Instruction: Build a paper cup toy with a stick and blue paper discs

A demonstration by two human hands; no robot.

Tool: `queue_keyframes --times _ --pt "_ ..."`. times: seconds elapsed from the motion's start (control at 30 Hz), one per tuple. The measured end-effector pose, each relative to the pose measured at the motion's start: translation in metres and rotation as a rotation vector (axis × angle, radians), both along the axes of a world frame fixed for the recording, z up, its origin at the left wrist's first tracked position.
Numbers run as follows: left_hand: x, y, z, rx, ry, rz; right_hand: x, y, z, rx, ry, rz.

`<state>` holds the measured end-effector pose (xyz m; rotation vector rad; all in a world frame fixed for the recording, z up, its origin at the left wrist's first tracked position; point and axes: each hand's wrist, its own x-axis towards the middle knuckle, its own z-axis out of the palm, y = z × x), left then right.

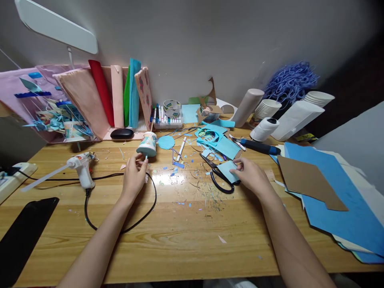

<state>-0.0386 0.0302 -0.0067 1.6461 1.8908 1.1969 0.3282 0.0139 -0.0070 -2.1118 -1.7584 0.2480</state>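
My left hand is closed at the underside of a printed paper cup. The cup has a light-blue disc on its lower end, and a short pale-blue tip shows by the thumb. Whether the cup rests on the table is hard to tell. My right hand pinches a small light-blue piece of paper between thumb and fingers. That paper lies over black-handled scissors, covering part of them. A loose light-blue disc and a white marker lie between the hands.
On the left, a glue gun trails a black cable. Blue paper scraps, a blue-black cutter and a white thread spool sit at the back right. Blue sheets with brown cardboard cover the right side. Clippings litter the middle.
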Motion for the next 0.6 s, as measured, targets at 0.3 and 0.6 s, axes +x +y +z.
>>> queue_keyframes --times 0.3,0.6 --pt "0.016 -0.017 0.017 0.210 0.061 -0.038 -0.031 -0.004 0.013 0.206 0.132 0.397" --pt "0.040 -0.041 0.017 0.210 0.401 -0.724 -0.062 0.007 -0.016 0.095 -0.032 0.424"
